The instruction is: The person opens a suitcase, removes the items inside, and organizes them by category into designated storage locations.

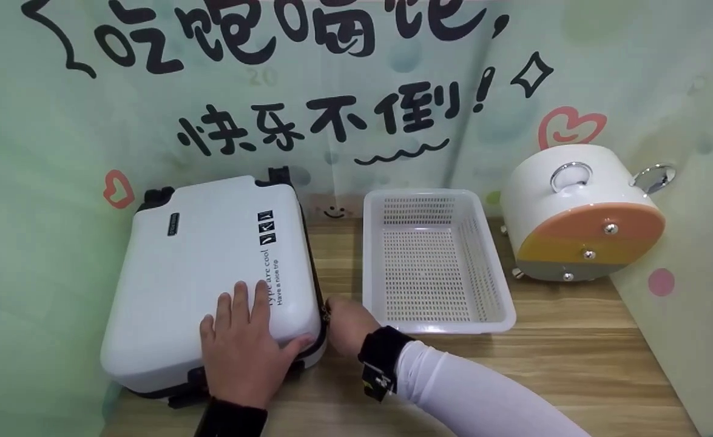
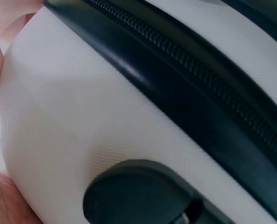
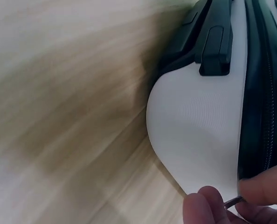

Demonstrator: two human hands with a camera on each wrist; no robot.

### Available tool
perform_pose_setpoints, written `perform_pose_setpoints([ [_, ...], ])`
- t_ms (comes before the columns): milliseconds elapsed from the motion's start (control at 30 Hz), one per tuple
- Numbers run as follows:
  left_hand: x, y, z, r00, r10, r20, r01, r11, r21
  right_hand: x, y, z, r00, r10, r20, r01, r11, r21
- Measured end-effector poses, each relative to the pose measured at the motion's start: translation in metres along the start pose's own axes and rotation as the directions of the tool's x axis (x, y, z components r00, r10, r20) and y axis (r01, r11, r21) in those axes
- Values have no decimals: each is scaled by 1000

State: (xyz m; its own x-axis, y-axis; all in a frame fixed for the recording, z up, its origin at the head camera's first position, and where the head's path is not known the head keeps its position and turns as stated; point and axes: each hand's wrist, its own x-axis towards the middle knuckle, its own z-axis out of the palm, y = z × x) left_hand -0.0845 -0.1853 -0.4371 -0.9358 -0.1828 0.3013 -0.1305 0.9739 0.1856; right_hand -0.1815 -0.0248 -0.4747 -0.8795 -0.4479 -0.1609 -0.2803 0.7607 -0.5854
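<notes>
A small white hard-shell suitcase (image 1: 204, 267) lies flat on the wooden table at the left, with black lettering on its lid. My left hand (image 1: 244, 352) rests with spread fingers on the lid's near right corner, thumb along the edge. At that corner's right side, my right hand (image 1: 350, 325) pinches a metal zipper pull (image 3: 233, 202) between thumb and fingers. The black zipper (image 2: 190, 65) runs round the suitcase's side, its teeth closed where the left wrist view shows them. A black foot (image 2: 136, 191) sticks out from the shell below it.
A white perforated plastic basket (image 1: 372, 261) stands right of the suitcase. Further right sits a white rounded box (image 1: 550, 182) with striped drawers and metal ring handles. A printed green cloth (image 1: 332, 73) hangs behind, over the wooden tabletop (image 1: 550, 370).
</notes>
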Motion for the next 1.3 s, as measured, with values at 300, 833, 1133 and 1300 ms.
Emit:
perform_pose_setpoints([
  [300,8,-40,-25,989,92,114,-85,994,-64,2,3,-3,997,-70,-25,66,990,-127],
  [833,2,-66,-20,998,67,7,-67,998,18,-8,17,-11,990,-144,-5,134,931,-340],
  [1133,-1,-62,-16,999,34,9,-34,999,27,-14,12,-15,983,-183,2,163,868,-470],
  [1300,-2,-59,-16,1000,23,16,-23,1000,19,-16,11,-16,978,-207,-3,175,839,-516],
])
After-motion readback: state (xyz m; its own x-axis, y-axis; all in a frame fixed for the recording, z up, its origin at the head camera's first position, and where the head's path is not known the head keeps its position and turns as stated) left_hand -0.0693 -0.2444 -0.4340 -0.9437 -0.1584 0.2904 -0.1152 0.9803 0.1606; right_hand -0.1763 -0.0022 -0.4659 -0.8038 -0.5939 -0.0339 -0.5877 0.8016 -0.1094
